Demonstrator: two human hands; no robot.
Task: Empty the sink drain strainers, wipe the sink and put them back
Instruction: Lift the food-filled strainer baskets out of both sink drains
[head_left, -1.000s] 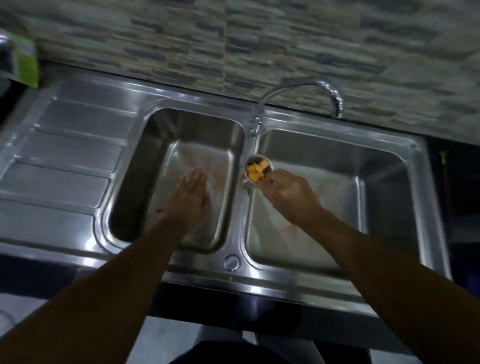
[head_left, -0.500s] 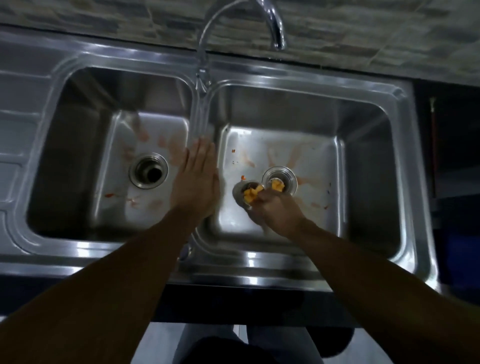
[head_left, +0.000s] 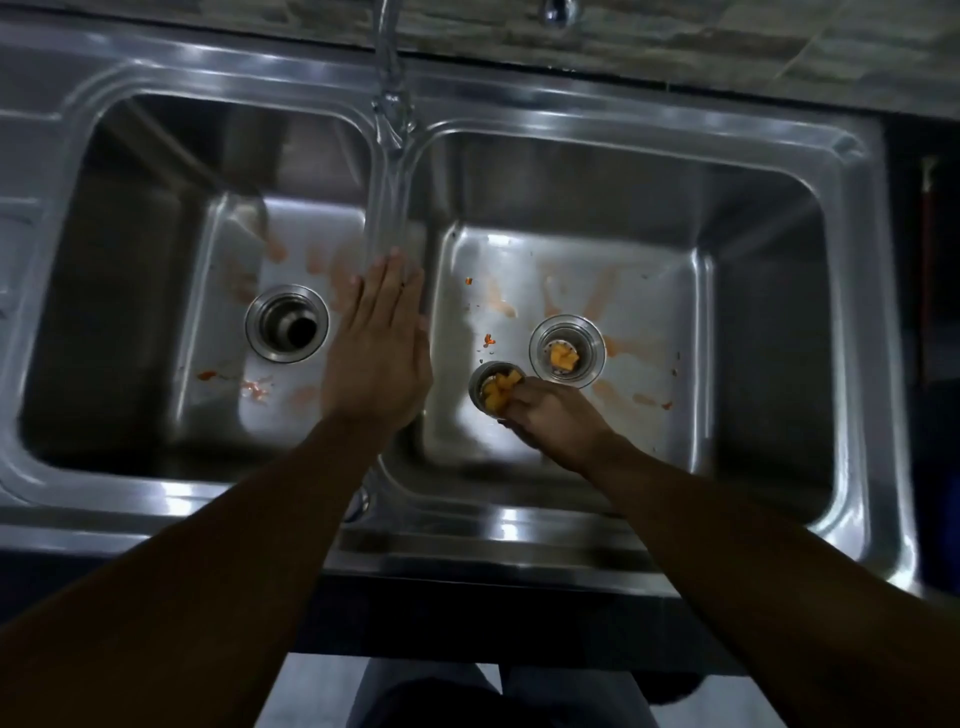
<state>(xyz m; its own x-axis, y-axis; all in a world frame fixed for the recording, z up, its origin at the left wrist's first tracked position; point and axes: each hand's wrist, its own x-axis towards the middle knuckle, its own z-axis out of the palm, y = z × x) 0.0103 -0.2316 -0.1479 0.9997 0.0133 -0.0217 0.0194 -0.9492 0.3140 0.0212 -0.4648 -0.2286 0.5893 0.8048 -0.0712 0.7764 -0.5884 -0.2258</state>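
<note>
A steel double sink (head_left: 498, 540) fills the view. My right hand (head_left: 558, 421) grips a round metal strainer (head_left: 491, 389) full of orange food bits, low in the right basin. Just beside it, a second strainer (head_left: 567, 352) with orange bits sits in the right basin's drain. The left basin's drain (head_left: 287, 323) is an uncovered dark hole. My left hand (head_left: 376, 353) lies flat, fingers together, over the divider between the basins, holding nothing. Orange-red smears and crumbs mark both basin floors.
The tap's neck (head_left: 389, 88) rises from the divider at the back, its spout (head_left: 558, 11) at the top edge. A tiled wall runs behind. A ribbed draining board (head_left: 21, 156) lies at the left. A dark gap (head_left: 930, 260) borders the right side.
The view has tilted down and closer over the basins. My right hand has carried the held strainer from near the tap down into the right basin. My left hand moved from the left basin onto the divider.
</note>
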